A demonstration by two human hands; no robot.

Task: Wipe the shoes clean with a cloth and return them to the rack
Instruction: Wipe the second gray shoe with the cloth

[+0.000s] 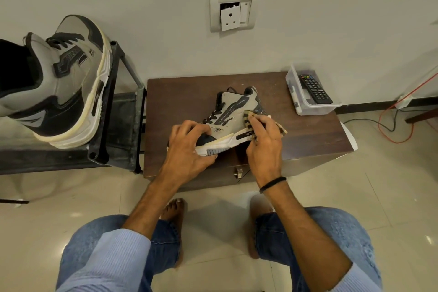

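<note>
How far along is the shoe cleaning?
The first shoe sits on the rack; whether it was wiped can't be told. In hand: the left hand grips the toe of the second shoe on the cabinet, and the right hand holds the cloth against its side. Left: finish wiping, put it back on the rack.

On the table (308, 142) are a shoe (233, 111) at the middle and a box (299, 99) holding a remote (315, 89) at the far right corner. Left of the table is the rack (111, 116), bearing another shoe (68, 83)
</note>
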